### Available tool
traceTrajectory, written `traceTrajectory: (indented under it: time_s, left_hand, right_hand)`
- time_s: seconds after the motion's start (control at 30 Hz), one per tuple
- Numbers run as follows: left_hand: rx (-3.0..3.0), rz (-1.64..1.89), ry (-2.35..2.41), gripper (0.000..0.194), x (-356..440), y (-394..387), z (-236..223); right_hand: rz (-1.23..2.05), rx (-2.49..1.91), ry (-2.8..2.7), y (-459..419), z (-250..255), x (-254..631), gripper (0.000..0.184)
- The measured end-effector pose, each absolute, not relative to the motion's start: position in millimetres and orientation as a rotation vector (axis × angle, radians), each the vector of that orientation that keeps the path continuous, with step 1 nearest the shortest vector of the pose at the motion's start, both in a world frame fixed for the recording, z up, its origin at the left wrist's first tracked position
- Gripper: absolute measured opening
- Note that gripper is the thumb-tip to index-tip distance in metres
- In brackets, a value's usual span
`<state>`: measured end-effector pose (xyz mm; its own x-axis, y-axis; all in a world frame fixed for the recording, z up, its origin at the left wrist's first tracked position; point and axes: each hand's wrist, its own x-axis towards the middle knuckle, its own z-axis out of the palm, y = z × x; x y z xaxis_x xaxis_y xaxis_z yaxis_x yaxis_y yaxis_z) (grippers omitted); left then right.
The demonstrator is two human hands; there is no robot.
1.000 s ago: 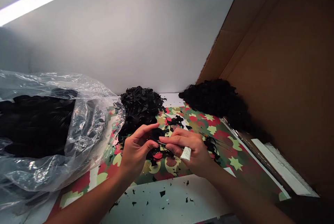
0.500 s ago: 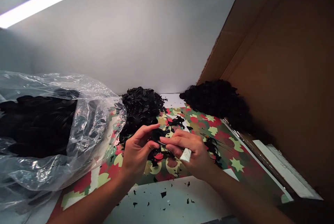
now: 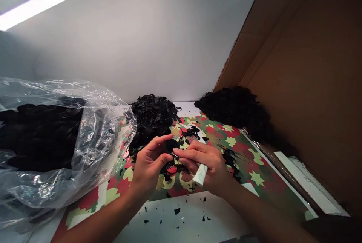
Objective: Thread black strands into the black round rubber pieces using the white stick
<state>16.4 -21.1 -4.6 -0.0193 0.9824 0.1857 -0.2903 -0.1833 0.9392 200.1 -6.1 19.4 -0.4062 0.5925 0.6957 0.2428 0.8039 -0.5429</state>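
My left hand holds a small round black piece between thumb and fingers, raised above the patterned sheet. In my right hand is a slim metal-tipped tool with a white-wrapped handle, its tip pointing left at the black piece. Whether the tip is a blade I cannot tell. The fingers of both hands nearly meet. Just behind them lie a heap of black scraps and some loose black offcuts.
A clear plastic bag with black discs stands at left. Another black pile leans by the cardboard wall. Thin metal tools lie at right on the patterned sheet. Black crumbs dot the white surface in front.
The white handle in my right hand has swung slightly, its end now lower and showing more. The black piece shows more plainly in my left hand, which has barely moved.
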Motion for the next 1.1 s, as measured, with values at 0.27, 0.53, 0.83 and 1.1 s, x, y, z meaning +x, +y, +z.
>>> traceTrajectory:
  time_s: [0.27, 0.53, 0.83, 1.1]
  left_hand:
    - [1.101, 1.407, 0.867, 0.042, 14, -19, -7]
    - [1.096, 1.437, 0.887, 0.039, 14, -19, 0]
    - [1.149, 1.458, 0.933, 0.038, 15, -19, 3]
    - [1.168, 1.481, 0.965, 0.036, 16, -19, 3]
  right_hand:
    - [0.612, -0.763, -1.896, -7, 18, 198, 0.022]
    - [0.533, -0.733, -1.939, -7, 18, 199, 0.024]
    - [0.417, -0.699, -1.991, -10, 18, 197, 0.027]
    - [0.407, -0.719, -2.004, -10, 17, 197, 0.025]
